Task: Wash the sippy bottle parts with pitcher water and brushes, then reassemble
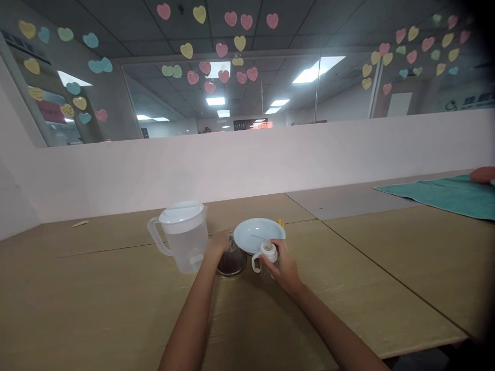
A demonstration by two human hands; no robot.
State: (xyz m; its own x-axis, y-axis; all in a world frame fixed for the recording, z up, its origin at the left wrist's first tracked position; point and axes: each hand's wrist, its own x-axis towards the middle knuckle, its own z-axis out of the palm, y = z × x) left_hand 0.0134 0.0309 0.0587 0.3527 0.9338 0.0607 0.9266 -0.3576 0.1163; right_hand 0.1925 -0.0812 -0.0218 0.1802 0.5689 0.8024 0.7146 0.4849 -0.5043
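Note:
My right hand (284,268) is wrapped round a small clear jar with a white lid and white handle (268,251), near the table's middle. My left hand (219,244) is closed at the top of a dark, round-based glass vessel (232,262); its fingertips are partly hidden. Just behind the jar is a white bowl (257,232) with a thin utensil lying in it. To the left of my left hand stands a translucent plastic pitcher (186,239) with a lid, its handle pointing left.
Behind the bowl, a small yellow object (280,223) peeks out. A teal cloth (448,193) lies at the far right with a reddish object (482,174) on it. A flat pale piece (80,223) rests at the back left, near the white wall.

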